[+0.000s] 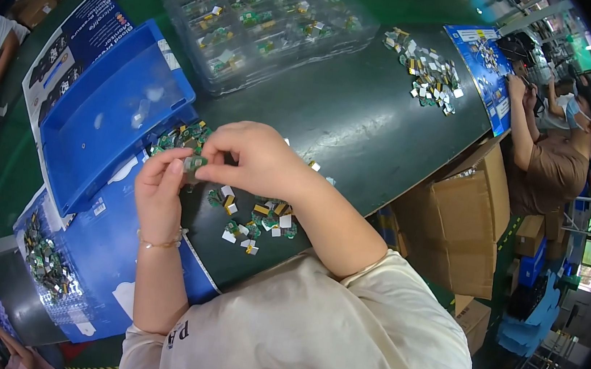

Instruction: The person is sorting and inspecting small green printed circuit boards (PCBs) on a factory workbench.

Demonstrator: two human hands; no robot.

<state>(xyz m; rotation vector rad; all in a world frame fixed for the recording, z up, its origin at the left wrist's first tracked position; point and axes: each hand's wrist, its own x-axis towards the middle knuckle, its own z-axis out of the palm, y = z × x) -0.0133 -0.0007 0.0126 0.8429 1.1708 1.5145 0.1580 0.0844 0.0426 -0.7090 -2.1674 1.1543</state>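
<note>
Several containers ring the dark green worktable: an empty tilted blue plastic bin, stacked clear plastic trays of small green boards, and a clear tray of the same. Left hand and right hand pinch one small green circuit board between their fingertips above loose boards; fingers hide most of it.

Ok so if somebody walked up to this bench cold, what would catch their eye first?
Probably the two hands at centre: the left hand and right hand pinch one small green circuit board between their fingertips, above a scatter of similar boards on the dark table. Next, the empty blue bin tilted at the left, and the clear plastic trays packed with boards at the top.
</note>
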